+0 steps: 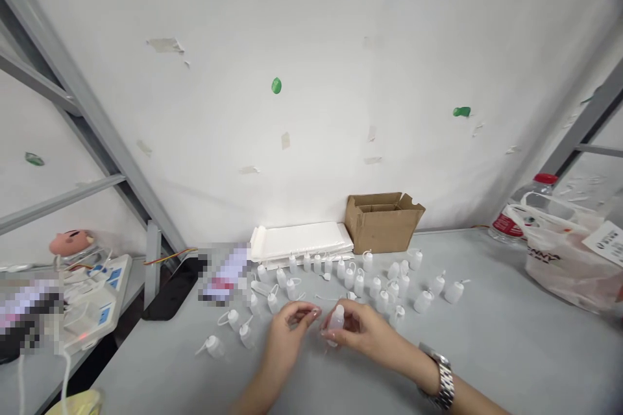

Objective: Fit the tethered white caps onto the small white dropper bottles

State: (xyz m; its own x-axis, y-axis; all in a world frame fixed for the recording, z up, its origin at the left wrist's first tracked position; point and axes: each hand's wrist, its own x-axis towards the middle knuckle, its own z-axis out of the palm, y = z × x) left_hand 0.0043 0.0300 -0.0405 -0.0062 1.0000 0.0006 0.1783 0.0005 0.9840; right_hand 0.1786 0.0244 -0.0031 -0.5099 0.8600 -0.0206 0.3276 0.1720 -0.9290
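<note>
A small translucent white squeeze bottle [337, 319] stands nearly upright in the fingers of my right hand [361, 329], just above the grey table. Close by on its left, my left hand [291, 326] has thumb and forefinger closed together; whatever may be between them is too small to make out. Several similar bottles surround both hands, among them one lying tilted [213, 346] at the left and one [455, 292] at the right. Many carry a thin looped strap with a cap. A loose cap with its strap [351, 296] lies just beyond my right hand.
An open cardboard box [387, 232] and a stack of white flat packs [302, 241] stand against the wall. A plastic bag [567, 266] and a red-capped bottle [506, 224] are at the right. A dark phone [175, 288] and a power strip [104, 298] lie left.
</note>
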